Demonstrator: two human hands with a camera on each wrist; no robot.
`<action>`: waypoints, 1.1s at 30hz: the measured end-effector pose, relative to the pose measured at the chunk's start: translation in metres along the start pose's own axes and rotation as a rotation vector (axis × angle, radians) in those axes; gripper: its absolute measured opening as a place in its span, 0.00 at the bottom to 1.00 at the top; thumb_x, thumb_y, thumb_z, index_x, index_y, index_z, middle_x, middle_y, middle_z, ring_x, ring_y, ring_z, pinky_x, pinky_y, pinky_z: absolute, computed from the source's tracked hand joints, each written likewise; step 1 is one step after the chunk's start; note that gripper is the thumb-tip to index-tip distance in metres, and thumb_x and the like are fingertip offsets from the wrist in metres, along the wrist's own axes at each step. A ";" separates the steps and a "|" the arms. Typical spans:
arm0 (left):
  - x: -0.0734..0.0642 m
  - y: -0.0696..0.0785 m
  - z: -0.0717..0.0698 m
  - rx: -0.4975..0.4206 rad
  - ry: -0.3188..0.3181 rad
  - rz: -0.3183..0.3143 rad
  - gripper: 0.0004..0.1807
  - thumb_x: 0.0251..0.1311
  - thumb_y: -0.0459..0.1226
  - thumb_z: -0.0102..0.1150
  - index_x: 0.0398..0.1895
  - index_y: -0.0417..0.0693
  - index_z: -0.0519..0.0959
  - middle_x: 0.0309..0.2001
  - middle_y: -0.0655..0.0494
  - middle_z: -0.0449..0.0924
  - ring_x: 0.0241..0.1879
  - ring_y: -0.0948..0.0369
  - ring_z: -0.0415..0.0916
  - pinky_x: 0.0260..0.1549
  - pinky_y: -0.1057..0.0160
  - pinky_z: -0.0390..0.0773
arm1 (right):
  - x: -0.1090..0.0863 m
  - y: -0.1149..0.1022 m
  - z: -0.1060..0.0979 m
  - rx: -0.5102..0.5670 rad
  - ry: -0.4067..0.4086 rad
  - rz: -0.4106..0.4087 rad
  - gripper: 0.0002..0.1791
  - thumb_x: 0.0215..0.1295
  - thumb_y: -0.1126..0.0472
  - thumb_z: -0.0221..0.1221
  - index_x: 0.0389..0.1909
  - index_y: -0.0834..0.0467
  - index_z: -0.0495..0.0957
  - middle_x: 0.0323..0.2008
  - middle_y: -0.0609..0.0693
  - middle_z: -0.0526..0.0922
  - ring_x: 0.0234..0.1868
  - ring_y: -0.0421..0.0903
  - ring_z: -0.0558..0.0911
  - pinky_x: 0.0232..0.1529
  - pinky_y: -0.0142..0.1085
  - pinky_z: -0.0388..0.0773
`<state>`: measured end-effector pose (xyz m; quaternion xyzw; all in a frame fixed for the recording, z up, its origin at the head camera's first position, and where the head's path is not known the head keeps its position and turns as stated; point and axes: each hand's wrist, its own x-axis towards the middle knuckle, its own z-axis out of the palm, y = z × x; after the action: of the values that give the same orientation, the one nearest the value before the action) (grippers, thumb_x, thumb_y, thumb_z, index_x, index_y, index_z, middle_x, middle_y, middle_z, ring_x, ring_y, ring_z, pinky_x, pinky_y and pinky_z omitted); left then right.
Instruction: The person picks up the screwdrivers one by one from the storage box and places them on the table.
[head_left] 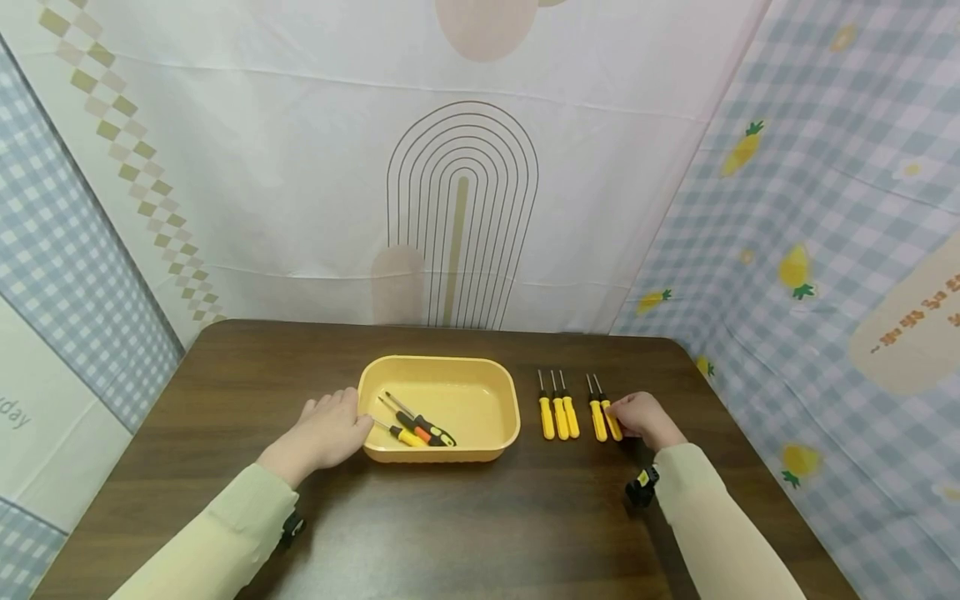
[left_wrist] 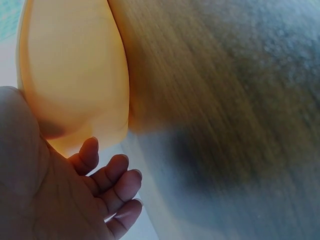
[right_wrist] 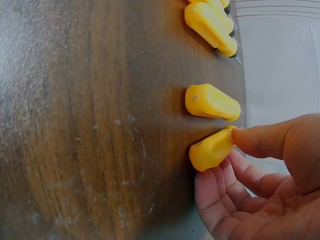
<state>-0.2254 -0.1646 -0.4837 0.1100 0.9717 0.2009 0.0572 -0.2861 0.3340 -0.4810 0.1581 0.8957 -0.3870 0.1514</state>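
My left hand (head_left: 322, 433) holds the left end of a yellow plastic bin (head_left: 480, 454), thumb over the rim and curled fingers along the outside, as the left wrist view shows of the fingers (left_wrist: 120, 192). Three screwdrivers (head_left: 420, 435) lie aslant inside that bin. On the right, my right hand (head_left: 641, 419) pinches the yellow handle of the outermost screwdriver (right_wrist: 212, 150) between thumb and fingers; its shaft points to the back. Close beside it lies a matching screwdriver (head_left: 597, 421), untouched. Three more yellow-handled screwdrivers (head_left: 561, 419) lie side by side between this pair and the bin.
Everything stands on a dark brown wooden table (head_left: 450, 533) with rounded back corners. Behind it hangs a white printed cloth (head_left: 300, 208), and a blue checked cloth (head_left: 817, 183) borders the right side. A black wrist camera (head_left: 641, 487) sits at the right cuff.
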 end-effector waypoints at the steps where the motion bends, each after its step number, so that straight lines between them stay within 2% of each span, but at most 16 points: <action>1: 0.000 0.000 0.000 0.001 -0.001 0.000 0.19 0.65 0.46 0.44 0.44 0.37 0.68 0.34 0.51 0.67 0.33 0.53 0.63 0.36 0.52 0.61 | 0.000 0.000 0.000 -0.001 -0.002 -0.001 0.17 0.67 0.63 0.54 0.49 0.72 0.76 0.40 0.59 0.78 0.33 0.48 0.78 0.35 0.39 0.79; 13: 0.000 0.001 -0.001 0.005 -0.003 0.002 0.20 0.65 0.46 0.43 0.46 0.36 0.68 0.35 0.51 0.67 0.34 0.53 0.63 0.37 0.51 0.61 | -0.005 -0.004 -0.004 0.027 0.010 0.001 0.17 0.69 0.61 0.53 0.49 0.71 0.76 0.40 0.58 0.77 0.35 0.50 0.78 0.39 0.42 0.79; 18: 0.000 0.001 -0.001 0.001 -0.002 0.004 0.18 0.65 0.46 0.43 0.44 0.38 0.68 0.33 0.51 0.66 0.33 0.53 0.63 0.36 0.52 0.60 | -0.010 -0.013 -0.006 0.059 0.037 -0.080 0.22 0.71 0.55 0.52 0.53 0.70 0.72 0.49 0.64 0.75 0.43 0.55 0.78 0.45 0.46 0.77; 26: 0.000 0.000 -0.001 0.002 0.007 0.006 0.18 0.65 0.45 0.43 0.43 0.38 0.68 0.33 0.52 0.67 0.33 0.53 0.63 0.36 0.52 0.60 | -0.015 -0.029 0.000 0.123 0.027 -0.195 0.33 0.67 0.40 0.54 0.59 0.63 0.69 0.55 0.62 0.72 0.50 0.59 0.77 0.51 0.50 0.74; 29: -0.001 0.001 -0.001 0.001 0.006 0.005 0.17 0.65 0.45 0.44 0.43 0.38 0.68 0.33 0.52 0.67 0.33 0.53 0.63 0.36 0.52 0.60 | -0.017 -0.037 0.005 0.169 0.013 -0.239 0.36 0.65 0.39 0.56 0.62 0.63 0.67 0.57 0.62 0.71 0.55 0.60 0.75 0.54 0.51 0.72; 33: 0.000 0.001 -0.001 0.000 0.005 0.005 0.17 0.65 0.45 0.44 0.43 0.38 0.68 0.33 0.52 0.66 0.33 0.53 0.63 0.36 0.52 0.60 | -0.020 -0.048 0.013 0.229 -0.009 -0.294 0.36 0.64 0.40 0.57 0.62 0.63 0.67 0.57 0.62 0.72 0.56 0.62 0.74 0.55 0.51 0.71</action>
<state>-0.2248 -0.1643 -0.4828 0.1119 0.9716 0.2013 0.0543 -0.2855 0.2893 -0.4505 0.0398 0.8585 -0.5053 0.0782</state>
